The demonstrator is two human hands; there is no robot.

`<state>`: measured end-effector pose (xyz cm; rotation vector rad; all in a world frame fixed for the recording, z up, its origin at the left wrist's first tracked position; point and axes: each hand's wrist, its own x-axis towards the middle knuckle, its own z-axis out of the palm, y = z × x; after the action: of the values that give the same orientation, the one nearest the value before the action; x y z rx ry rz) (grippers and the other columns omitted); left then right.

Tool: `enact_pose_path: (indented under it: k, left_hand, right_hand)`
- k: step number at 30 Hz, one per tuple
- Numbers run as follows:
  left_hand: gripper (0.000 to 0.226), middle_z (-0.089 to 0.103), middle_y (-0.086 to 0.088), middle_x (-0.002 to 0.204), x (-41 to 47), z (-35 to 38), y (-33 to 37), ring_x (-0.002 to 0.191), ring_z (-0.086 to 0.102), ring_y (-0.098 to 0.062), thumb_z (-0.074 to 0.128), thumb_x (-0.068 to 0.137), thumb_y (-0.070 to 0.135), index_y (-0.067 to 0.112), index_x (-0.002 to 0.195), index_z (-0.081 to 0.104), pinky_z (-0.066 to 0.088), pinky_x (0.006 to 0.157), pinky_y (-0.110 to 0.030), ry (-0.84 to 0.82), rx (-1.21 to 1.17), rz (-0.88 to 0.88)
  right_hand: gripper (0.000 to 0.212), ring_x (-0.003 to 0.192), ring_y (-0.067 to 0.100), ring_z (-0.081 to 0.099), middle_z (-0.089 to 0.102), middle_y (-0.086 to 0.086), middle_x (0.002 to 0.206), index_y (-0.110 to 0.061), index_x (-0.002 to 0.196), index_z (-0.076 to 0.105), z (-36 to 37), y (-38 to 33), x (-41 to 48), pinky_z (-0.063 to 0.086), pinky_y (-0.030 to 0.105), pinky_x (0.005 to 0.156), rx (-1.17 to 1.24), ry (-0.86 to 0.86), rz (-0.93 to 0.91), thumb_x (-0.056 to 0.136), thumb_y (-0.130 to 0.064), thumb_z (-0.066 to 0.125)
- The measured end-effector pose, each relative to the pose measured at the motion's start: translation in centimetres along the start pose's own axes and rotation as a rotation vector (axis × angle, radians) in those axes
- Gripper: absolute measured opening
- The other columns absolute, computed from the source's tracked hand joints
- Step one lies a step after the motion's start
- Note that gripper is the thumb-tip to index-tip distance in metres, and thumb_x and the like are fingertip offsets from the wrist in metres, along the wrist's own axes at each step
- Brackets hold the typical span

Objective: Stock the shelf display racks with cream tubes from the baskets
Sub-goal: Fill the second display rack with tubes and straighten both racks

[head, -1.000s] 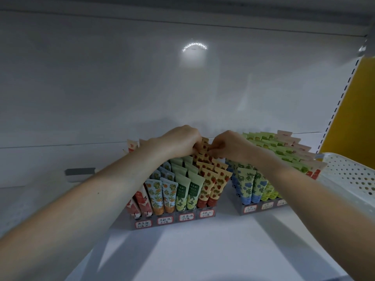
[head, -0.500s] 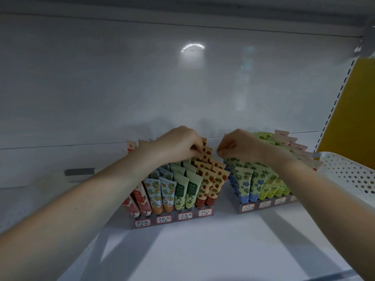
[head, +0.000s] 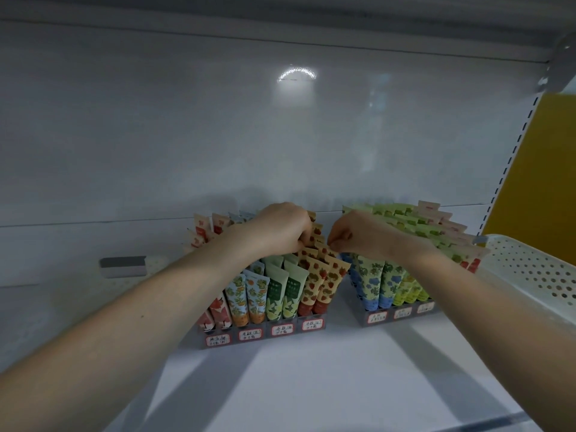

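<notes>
Right hand returned, pinching strawberry tubes, left hand gripping them

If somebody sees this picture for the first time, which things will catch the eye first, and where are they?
Two bare arms reach in from below; the left hand and right hand grip the tops of the strawberry tubes in the left rack, mid-shelf. The right rack, also packed with colourful tubes, stands beside a white perforated basket at the right edge.
</notes>
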<state>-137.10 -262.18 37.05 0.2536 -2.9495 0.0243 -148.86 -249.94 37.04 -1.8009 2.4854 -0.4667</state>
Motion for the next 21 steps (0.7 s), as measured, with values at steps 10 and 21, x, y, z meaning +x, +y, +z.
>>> enact_pose_path:
  k: [10, 21]
  left_hand:
    - [0.018, 0.068, -0.003, 0.097, 0.18, -0.09, -0.13, 0.076, 0.050, -0.011, 0.057, 0.088, 0.004, 0.008, 0.095, 0.073, 0.048, 0.081, -0.029, -0.005, -0.016, -0.029]
    - [0.019, 0.068, -0.006, 0.107, -0.20, 0.06, -0.25, 0.097, 0.060, -0.021, 0.058, 0.089, 0.007, 0.007, 0.104, 0.071, 0.046, 0.089, -0.029, -0.005, -0.016, -0.046]
  right_hand:
    - [0.015, 0.085, 0.018, 0.064, 0.069, 0.006, 0.095, -0.005, 0.091, 0.072, 0.37, -0.06, 0.39, 0.048, 0.025, 0.077, 0.023, 0.005, 0.015, 0.088, -0.009, 0.058]
    - [0.017, 0.092, 0.016, 0.062, 0.068, 0.006, 0.102, -0.004, 0.099, 0.071, 0.14, -0.04, -0.23, 0.046, 0.022, 0.084, 0.058, 0.010, 0.010, 0.089, -0.011, 0.059]
